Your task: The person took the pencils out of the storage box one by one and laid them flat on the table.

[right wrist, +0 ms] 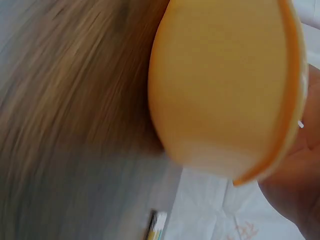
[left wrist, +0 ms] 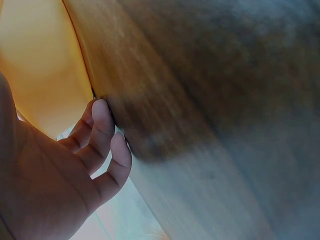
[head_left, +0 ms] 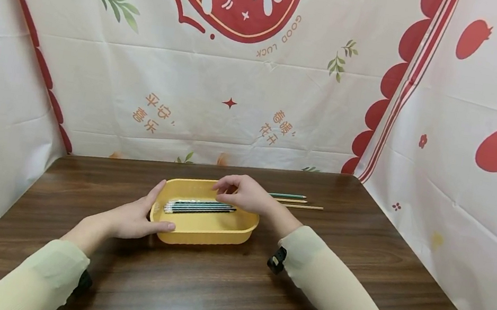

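Note:
A yellow plastic bin (head_left: 202,236) with rounded corners stands on the table. My left hand (head_left: 133,217) holds its left end, with the thumb over the near rim. In the left wrist view, the curled fingers (left wrist: 102,117) lie against the bin's outside. Several pencils (head_left: 199,209), dark and teal with pale ends, lie side by side inside. Above their right part, my right hand (head_left: 242,194) hovers with loosely bent fingers, and nothing shows between them in the head view. A small white tip (right wrist: 300,124) appears against that hand in the right wrist view.
Beyond my right wrist lie three loose sticks: a teal pencil (head_left: 289,196), a yellow pencil (head_left: 292,200) and a plain wooden one (head_left: 305,207). The dark wooden table (head_left: 189,291) is bounded by printed white cloth (head_left: 221,81) at the back and sides.

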`<state>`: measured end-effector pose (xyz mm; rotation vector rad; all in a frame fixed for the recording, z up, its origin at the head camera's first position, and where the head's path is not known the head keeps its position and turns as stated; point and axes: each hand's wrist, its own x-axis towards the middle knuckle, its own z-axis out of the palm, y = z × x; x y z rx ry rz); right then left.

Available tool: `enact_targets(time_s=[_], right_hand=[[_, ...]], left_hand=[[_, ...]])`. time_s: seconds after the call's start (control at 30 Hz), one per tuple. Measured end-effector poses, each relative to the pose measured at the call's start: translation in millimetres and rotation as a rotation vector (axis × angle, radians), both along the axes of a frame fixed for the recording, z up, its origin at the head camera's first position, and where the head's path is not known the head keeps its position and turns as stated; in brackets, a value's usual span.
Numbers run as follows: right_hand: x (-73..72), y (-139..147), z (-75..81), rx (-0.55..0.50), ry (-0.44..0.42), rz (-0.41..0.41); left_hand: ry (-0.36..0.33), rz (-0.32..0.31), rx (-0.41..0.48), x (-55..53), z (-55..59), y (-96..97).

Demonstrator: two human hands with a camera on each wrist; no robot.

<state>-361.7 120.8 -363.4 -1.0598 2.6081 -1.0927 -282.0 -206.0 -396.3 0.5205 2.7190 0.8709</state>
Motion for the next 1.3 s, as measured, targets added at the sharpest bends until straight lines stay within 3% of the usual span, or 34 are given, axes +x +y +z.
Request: enact_targets(time_s=[0.47, 0.87, 1.3], right_hand=[[-10.2, -32, -21.3, -0.034, -0.072, -0.035], [-14.2, -40, -34.0, 0.074, -0.085, 0.037], [-8.2, -40, -31.7, 0.184, -0.049, 0.067]], left_hand=[[-0.003, -0.005, 0.004, -1.4, -2.8, 0.5], [-0.001, -0.001, 0.011, 0.6, -0.2, -0.6], [0.000, 0.003, -0.002, 1.6, -1.3, 0.9]])
